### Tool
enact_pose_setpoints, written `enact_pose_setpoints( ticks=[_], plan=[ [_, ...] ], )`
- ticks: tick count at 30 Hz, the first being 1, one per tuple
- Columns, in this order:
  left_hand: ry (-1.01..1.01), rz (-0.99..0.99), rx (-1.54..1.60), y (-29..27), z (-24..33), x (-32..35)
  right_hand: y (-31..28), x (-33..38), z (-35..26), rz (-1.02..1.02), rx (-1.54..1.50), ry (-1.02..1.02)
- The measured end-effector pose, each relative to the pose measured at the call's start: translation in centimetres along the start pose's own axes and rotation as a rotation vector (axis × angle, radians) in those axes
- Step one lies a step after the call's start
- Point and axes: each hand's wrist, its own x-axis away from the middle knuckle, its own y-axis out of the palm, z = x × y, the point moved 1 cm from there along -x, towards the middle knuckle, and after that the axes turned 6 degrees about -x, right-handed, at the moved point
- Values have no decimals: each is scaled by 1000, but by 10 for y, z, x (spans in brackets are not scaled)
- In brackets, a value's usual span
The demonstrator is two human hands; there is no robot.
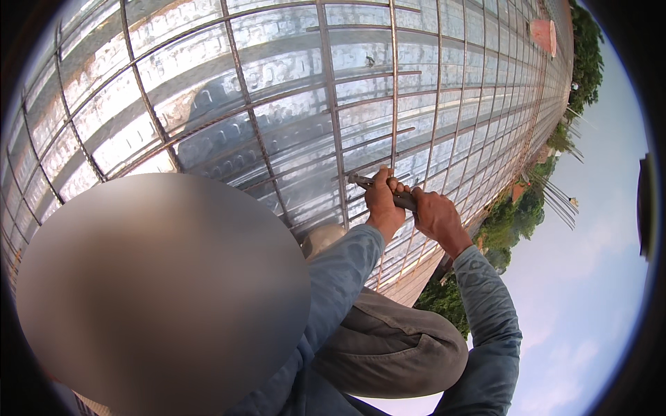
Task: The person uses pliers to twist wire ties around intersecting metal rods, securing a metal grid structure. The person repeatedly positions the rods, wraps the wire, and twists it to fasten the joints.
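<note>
On rebar grid (333,125) — both hands (409,204), tool (368,184)

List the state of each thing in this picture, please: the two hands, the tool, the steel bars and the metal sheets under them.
left hand: closed around the tool.
right hand: closed around the tool's other end.
metal tool: gripped by both hands, its tip at a bar crossing.
rebar grid: laid out in crossing rows over the decking.
corrugated metal decking: bare and shiny, lying under the bars.

Both hands, left hand (383,201) and right hand (433,211), clasp a metal tool (368,183) over rebar mesh (333,118).
</note>
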Motion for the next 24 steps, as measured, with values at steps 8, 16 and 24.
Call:
enact_pose_setpoints(
  ticks=[8,16,24],
  plan=[
    [-187,-171,-167,-17,41,55,-1,9,-17,-682,-768,280],
    [-267,-259,-136,-15,47,58,-3,7,-5,-791,-1107,355],
    [-311,-218,-183,-13,59,57,-19,4,-18,-758,-1236,467]
  ],
)
